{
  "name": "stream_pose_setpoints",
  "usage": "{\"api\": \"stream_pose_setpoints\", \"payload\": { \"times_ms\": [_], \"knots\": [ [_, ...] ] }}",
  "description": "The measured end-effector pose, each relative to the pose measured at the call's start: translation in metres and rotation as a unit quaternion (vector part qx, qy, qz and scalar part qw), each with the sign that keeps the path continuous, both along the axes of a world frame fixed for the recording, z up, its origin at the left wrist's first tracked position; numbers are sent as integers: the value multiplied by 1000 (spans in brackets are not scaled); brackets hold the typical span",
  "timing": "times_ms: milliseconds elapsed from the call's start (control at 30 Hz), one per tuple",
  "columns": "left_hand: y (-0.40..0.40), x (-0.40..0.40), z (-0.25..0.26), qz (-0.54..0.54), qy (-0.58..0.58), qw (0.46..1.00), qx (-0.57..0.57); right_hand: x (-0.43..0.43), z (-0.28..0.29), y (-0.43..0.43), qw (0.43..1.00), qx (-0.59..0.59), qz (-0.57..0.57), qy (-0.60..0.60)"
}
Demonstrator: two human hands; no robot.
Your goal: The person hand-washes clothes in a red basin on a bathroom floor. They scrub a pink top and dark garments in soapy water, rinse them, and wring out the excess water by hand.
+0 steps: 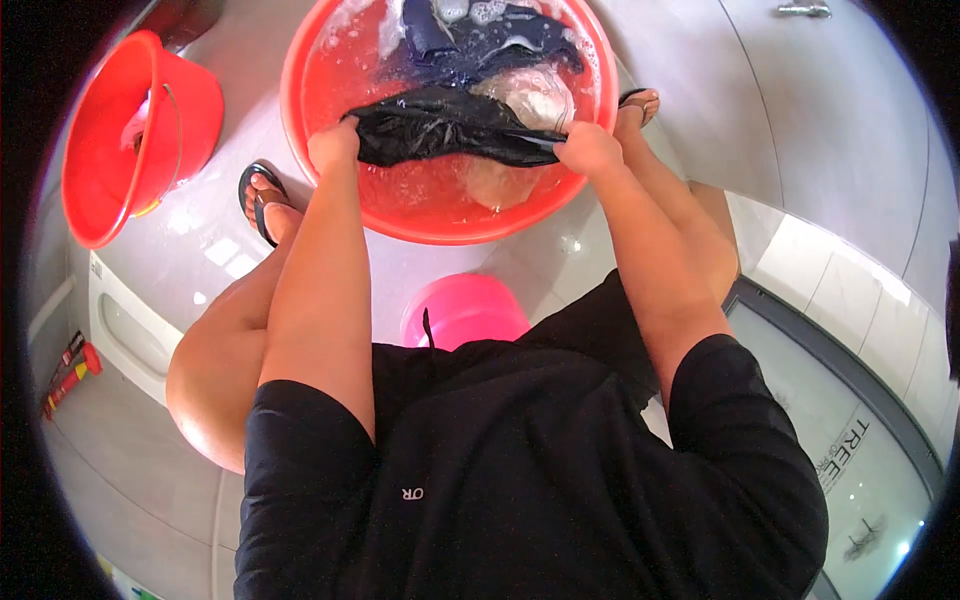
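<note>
A wet black garment (450,126) is stretched sideways between my two hands, over the near half of a large red plastic basin (480,229). My left hand (335,144) grips its left end close to the basin's left rim. On the right, my right hand (591,148) clutches the other end beside the right rim. Soapy water fills the basin around it. Behind the black cloth a dark navy garment (487,41) lies in suds. A whitish, bulging wet item (534,97) sits partly under the black cloth; what it is I cannot tell.
A red bucket (199,105) with a wire handle lies tilted at the left, something pink inside. A pink plastic stool or tub (465,304) stands between my legs. A squat toilet (127,330) is set at the left; a framed glass panel (825,420) stands at the right.
</note>
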State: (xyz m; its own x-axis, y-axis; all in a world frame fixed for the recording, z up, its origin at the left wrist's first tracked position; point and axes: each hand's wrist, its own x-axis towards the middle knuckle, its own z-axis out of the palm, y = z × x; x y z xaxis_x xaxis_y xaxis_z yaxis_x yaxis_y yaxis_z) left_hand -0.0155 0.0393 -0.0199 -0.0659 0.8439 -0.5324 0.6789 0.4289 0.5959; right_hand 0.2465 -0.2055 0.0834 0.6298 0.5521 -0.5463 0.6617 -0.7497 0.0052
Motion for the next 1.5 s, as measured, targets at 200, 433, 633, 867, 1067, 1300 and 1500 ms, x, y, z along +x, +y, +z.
{"api": "stream_pose_setpoints", "payload": {
  "times_ms": [200, 433, 633, 867, 1067, 1300, 1500],
  "knots": [
    [-11, 4, -1, 154, -275, 935, -164, 8, -12, -6, 736, 382, -472, 299],
    [1, 6, 43, 1, -550, 793, -262, 5, 12, -17, 689, 376, -447, 428],
    [-19, 8, 74, -283, 91, 953, -58, 14, 25, -25, 987, 23, -135, -79],
    [-1, 6, 75, -196, 110, 944, 239, 14, 7, 13, 979, 152, -117, -63],
    [-8, 23, 27, -375, 15, 926, 23, -31, -71, 19, 986, 147, 81, -1],
    [-39, 10, -7, -304, 169, 937, -43, -12, -114, 12, 895, 349, -230, 157],
    [-11, 21, -11, 33, -92, 995, -1, -40, -142, 48, 796, 391, -432, 162]
  ]
}}
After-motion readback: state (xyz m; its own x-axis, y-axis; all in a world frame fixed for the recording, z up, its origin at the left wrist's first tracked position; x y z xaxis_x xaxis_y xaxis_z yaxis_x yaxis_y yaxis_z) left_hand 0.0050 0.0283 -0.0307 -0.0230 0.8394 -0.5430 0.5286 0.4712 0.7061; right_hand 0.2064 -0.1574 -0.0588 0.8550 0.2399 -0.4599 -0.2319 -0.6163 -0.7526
